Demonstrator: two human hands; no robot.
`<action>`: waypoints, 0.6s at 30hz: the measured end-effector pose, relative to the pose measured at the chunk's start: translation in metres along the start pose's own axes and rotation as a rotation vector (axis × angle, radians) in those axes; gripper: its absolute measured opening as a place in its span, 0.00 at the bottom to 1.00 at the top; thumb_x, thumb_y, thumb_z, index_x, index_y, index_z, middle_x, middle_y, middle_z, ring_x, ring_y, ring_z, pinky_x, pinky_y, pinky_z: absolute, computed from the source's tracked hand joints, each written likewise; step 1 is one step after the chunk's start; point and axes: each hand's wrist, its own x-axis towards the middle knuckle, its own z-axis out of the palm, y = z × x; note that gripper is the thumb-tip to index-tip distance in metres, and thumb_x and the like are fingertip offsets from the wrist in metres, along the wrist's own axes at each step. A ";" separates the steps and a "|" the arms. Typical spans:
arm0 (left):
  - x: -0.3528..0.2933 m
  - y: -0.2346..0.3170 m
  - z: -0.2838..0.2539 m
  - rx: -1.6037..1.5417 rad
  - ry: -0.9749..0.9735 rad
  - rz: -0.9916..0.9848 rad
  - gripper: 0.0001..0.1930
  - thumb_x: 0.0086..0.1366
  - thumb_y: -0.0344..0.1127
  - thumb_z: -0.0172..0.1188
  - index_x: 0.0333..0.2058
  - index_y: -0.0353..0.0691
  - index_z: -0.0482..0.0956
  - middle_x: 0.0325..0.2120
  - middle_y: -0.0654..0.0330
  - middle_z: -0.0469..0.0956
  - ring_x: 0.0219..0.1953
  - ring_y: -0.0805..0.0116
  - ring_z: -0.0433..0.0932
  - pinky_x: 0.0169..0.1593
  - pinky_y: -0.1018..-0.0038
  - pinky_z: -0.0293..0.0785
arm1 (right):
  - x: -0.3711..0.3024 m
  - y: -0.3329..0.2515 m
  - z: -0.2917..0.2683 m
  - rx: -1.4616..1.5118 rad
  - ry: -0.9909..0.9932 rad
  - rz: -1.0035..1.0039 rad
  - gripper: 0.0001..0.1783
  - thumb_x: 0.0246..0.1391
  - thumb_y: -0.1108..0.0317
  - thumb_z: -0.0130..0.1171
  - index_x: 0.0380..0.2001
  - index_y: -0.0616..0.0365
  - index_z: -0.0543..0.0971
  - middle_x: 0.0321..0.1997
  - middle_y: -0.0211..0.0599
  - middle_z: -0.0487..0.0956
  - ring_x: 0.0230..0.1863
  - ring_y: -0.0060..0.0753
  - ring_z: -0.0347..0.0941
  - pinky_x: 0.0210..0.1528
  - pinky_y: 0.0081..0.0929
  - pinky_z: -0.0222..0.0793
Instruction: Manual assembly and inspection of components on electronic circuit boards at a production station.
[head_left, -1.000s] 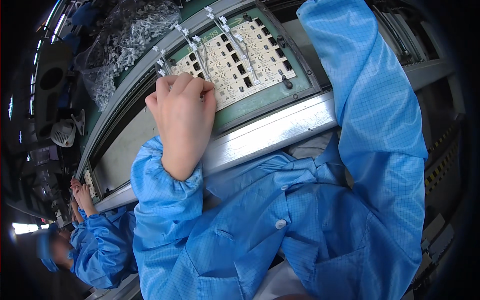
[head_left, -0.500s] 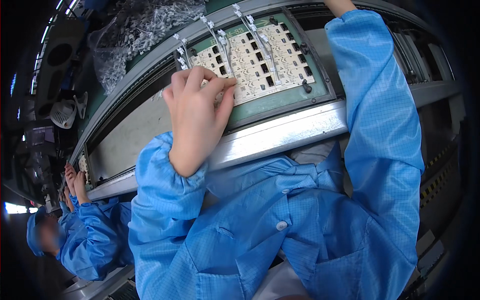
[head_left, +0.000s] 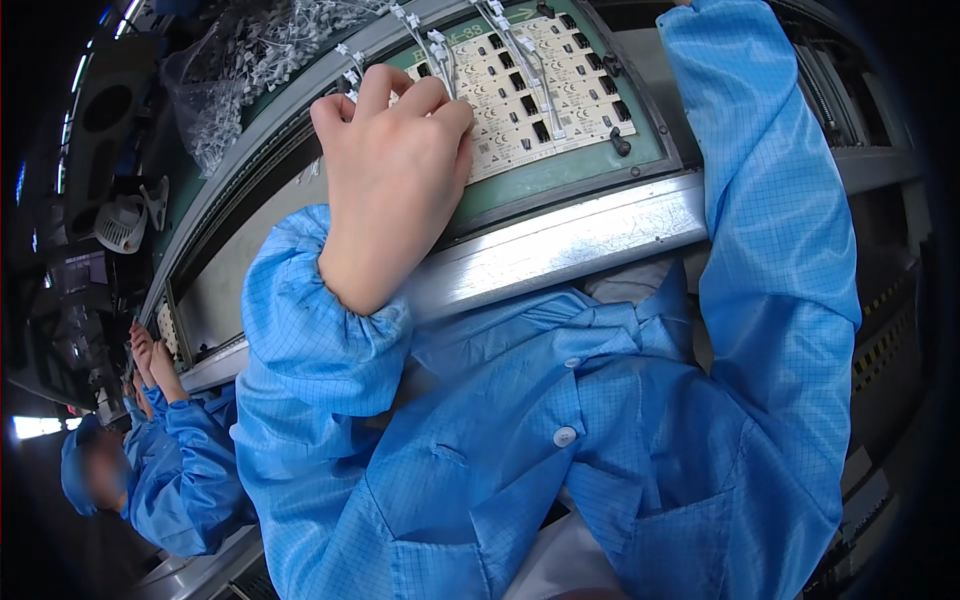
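Observation:
My left hand (head_left: 395, 165) lies over the left part of a panel of cream circuit boards (head_left: 505, 148), back up and fingers curled down. Its fingertips are hidden behind the knuckles, so what they hold, if anything, cannot be made out. Rows of black connectors stand on the panel, and white cable leads (head_left: 545, 95) with white plugs run across it, their far ends over the frame's edge. The panel sits in a green fixture plate (head_left: 560, 180) with black clips. My right sleeve (head_left: 770, 150) reaches up past the top edge; the right hand is out of the picture.
A clear bag of white cable leads (head_left: 270, 60) lies beyond the rail. The shiny metal rail (head_left: 570, 240) runs between me and the fixture. A small white fan (head_left: 122, 226) stands at the left. Farther down the line a person in blue (head_left: 190, 470) works with raised hands.
My left hand has moved up over the panel, and its fingers have turned down out of sight. The view has shifted slightly. My right wrist has slipped almost wholly past the top edge.

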 end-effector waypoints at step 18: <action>0.009 0.003 -0.004 -0.131 -0.159 -0.076 0.05 0.55 0.35 0.65 0.29 0.42 0.83 0.31 0.65 0.79 0.43 0.58 0.73 0.45 0.60 0.64 | -0.021 -0.021 -0.005 -0.151 0.093 -0.102 0.08 0.53 0.70 0.59 0.32 0.64 0.81 0.29 0.39 0.85 0.31 0.26 0.82 0.36 0.23 0.75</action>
